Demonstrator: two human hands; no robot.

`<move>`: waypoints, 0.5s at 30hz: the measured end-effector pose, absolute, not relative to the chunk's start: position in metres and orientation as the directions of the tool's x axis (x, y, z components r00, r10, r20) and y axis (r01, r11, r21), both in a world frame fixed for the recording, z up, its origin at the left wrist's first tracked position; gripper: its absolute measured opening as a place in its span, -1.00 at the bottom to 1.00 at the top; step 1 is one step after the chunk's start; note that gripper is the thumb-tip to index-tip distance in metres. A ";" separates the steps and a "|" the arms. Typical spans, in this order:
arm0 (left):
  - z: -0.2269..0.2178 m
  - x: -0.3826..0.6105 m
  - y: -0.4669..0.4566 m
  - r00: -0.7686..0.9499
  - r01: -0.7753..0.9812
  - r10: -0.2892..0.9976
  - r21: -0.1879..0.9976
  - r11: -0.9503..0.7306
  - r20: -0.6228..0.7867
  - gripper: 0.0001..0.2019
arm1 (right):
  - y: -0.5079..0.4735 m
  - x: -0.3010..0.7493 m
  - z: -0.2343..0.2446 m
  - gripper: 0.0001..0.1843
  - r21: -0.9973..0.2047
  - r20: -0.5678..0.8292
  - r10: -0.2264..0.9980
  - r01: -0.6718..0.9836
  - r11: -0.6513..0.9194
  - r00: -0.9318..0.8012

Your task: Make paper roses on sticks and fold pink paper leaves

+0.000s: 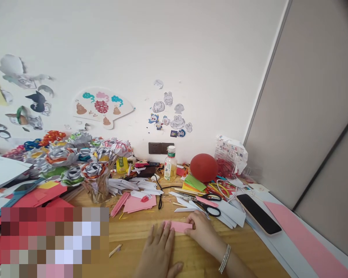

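A narrow strip of pink paper (179, 227) lies on the wooden table (220, 255) in front of me. My left hand (160, 247) rests flat with its fingers stretched out, the fingertips on the strip's left end. At the other end, my right hand (201, 229) pinches the strip's right edge between thumb and fingers. A beaded bracelet (225, 258) circles my right wrist. Just beyond the hands lie black-handled scissors (210, 204) on white paper strips, and a stack of pink paper sheets (140, 204).
Paper flowers stand in a clear cup (97, 189) at the left. At the back are a bottle (170, 168), a red balloon (204, 167) and a plastic bag (232, 154). A phone (258, 214) lies at the right beside long pink paper (304, 231). Blurred squares cover the lower left.
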State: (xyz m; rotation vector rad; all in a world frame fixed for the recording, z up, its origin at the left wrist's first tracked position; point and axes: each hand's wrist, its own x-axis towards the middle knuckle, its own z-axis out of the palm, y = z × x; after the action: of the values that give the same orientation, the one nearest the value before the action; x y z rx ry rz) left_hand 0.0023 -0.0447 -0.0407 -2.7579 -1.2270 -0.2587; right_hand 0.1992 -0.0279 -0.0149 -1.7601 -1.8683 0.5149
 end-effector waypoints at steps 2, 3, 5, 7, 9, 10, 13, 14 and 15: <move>-0.042 0.002 -0.045 0.658 0.745 0.722 -0.044 -0.666 0.212 -0.29 | -0.028 0.199 -0.015 -0.85 -0.601 0.142 0.990 0.792 0.104 -0.022; -0.043 0.002 -0.045 0.659 0.744 0.721 -0.046 -0.666 0.215 -0.29 | -0.028 0.199 -0.015 -0.83 -0.615 0.145 0.989 0.782 0.104 -0.017; -0.043 0.002 -0.045 0.659 0.745 0.723 -0.050 -0.665 0.205 -0.29 | -0.027 0.199 -0.015 -0.77 -0.663 0.118 0.993 0.743 0.088 -0.012; -0.042 0.003 -0.045 0.658 0.748 0.729 -0.051 -0.662 0.188 -0.29 | -0.026 0.199 -0.015 -0.73 -0.720 0.079 0.997 0.690 0.068 -0.016; -0.040 0.004 -0.046 0.655 0.752 0.736 -0.044 -0.658 0.172 -0.30 | -0.024 0.200 -0.016 -0.71 -0.754 0.053 0.998 0.655 0.051 -0.017; -0.038 0.005 -0.047 0.650 0.756 0.744 -0.035 -0.653 0.158 -0.30 | -0.023 0.200 -0.017 -0.72 -0.758 0.045 0.999 0.650 0.045 -0.017; -0.031 0.008 -0.049 0.630 0.775 0.774 0.005 -0.632 0.073 -0.27 | -0.019 0.203 -0.021 -0.82 -0.746 0.038 0.999 0.665 0.038 -0.015; -0.029 0.009 -0.049 0.623 0.781 0.781 0.018 -0.624 0.051 -0.26 | -0.018 0.204 -0.022 -0.85 -0.740 0.038 0.999 0.672 0.039 -0.016; -0.026 0.009 -0.050 0.619 0.784 0.784 0.027 -0.621 0.040 -0.26 | -0.016 0.205 -0.023 -0.88 -0.735 0.039 0.999 0.677 0.041 -0.018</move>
State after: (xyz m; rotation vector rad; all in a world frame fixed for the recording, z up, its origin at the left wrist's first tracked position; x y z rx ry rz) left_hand 0.0093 -0.0501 -0.0264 -2.8331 -1.3713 -0.0754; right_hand 0.2045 -0.0164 -0.0232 -1.6930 -1.7537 0.7300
